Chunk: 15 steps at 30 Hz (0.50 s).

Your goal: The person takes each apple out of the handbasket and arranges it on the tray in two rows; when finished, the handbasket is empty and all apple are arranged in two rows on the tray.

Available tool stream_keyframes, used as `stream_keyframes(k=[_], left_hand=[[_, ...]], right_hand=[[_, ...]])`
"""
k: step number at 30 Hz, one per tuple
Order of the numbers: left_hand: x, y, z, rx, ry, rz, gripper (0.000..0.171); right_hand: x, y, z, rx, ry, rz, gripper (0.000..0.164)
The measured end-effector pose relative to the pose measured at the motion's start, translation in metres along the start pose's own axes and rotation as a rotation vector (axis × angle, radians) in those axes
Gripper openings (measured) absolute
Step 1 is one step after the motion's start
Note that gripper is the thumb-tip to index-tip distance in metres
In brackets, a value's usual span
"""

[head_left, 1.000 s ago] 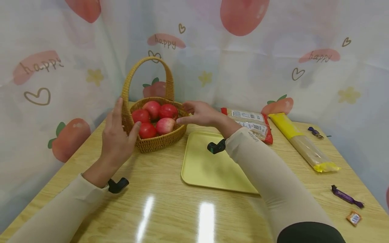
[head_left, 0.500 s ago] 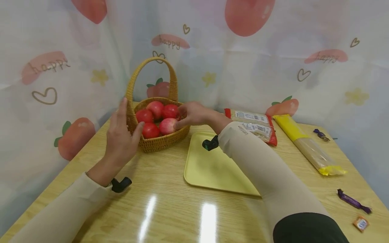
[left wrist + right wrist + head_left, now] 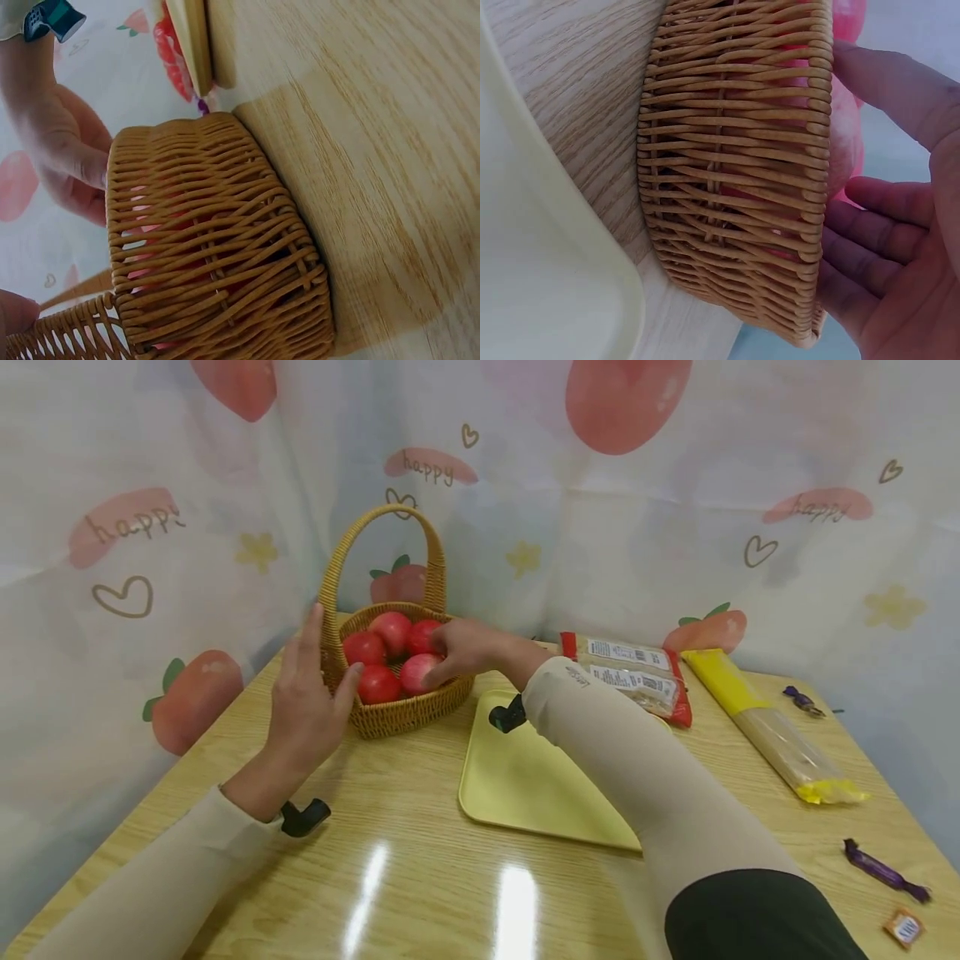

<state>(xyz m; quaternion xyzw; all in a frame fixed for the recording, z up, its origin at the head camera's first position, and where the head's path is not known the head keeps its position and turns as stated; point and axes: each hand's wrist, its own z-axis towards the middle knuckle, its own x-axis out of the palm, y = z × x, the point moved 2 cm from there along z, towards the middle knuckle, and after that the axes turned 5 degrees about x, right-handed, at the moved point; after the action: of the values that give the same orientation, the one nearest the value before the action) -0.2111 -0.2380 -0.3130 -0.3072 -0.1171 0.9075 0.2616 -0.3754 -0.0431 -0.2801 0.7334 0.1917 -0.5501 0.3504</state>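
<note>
A wicker basket (image 3: 397,720) with a tall arched handle (image 3: 348,547) holds several red apples (image 3: 379,683). At its left side my left hand (image 3: 303,710) is raised with straight fingers. Its fingertips lie right at the foot of the handle, and the thumb points toward the front rim. My right hand (image 3: 480,652) reaches over the right rim into the basket. Thumb and fingers come around the front-right apple (image 3: 415,674), a paler, streaked one. In the right wrist view that apple (image 3: 843,142) shows between thumb and index finger, partly hidden by the rim.
A yellow tray (image 3: 517,793) lies right of the basket, under my right forearm. Behind it is a red-edged food packet (image 3: 637,677), with a long yellow-ended packet (image 3: 765,727) beside it. Wrapped sweets (image 3: 885,870) lie along the table's right side. A printed curtain hangs behind.
My right hand has moved left and down over the basket rim, its thumb and fingers drawing in around the front-right apple. The left hand keeps its place by the handle; the view has shifted slightly.
</note>
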Motion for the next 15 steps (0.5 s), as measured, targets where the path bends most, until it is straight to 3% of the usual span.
stream_keyframes(k=[15], left_hand=[[0.0, -0.002, 0.001, 0.011, 0.0, 0.002, 0.087]], right_hand=[[0.001, 0.012, 0.01, -0.004, 0.05, -0.038, 0.035]])
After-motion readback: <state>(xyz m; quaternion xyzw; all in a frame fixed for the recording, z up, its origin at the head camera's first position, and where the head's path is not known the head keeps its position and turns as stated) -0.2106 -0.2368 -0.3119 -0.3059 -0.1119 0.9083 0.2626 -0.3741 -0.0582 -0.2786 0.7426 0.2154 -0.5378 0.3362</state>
